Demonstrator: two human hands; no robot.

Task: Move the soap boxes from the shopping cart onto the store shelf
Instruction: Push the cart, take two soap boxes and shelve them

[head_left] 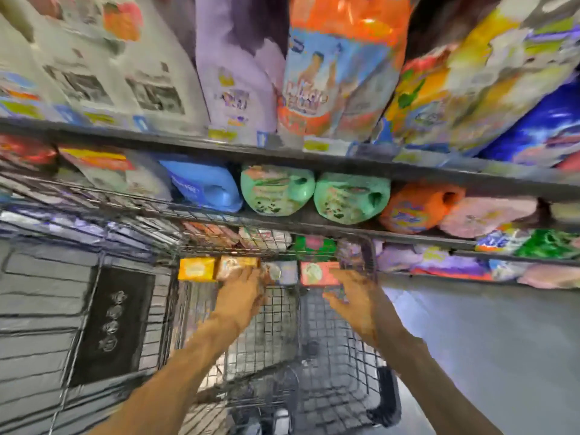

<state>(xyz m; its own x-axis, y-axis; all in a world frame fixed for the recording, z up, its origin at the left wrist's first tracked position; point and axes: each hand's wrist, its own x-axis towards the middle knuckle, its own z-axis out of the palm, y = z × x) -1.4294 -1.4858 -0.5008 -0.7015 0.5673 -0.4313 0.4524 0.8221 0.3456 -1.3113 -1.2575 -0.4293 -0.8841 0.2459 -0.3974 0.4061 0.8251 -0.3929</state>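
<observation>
A row of soap boxes lies at the far end of the wire shopping cart point(314, 328): a yellow box point(196, 269), a tan box point(237, 265), a pale lilac box point(284, 271) and a red box point(317, 273). My left hand point(244, 293) reaches in, its fingers over the tan box and touching the lilac one. My right hand point(351, 296) hovers with spread fingers just right of the red box, near the cart's corner. The picture is blurred, so any grip is unclear. The low store shelf point(433, 246) runs behind the cart.
Detergent jugs, blue point(207, 189), green point(277, 189) and orange point(417, 208), lie on the middle shelf. Large bags point(342, 67) fill the top shelf. More packets show through the cart's far wall point(266, 243). A grey floor point(486, 340) lies to the right, a dark mat point(113, 324) to the left.
</observation>
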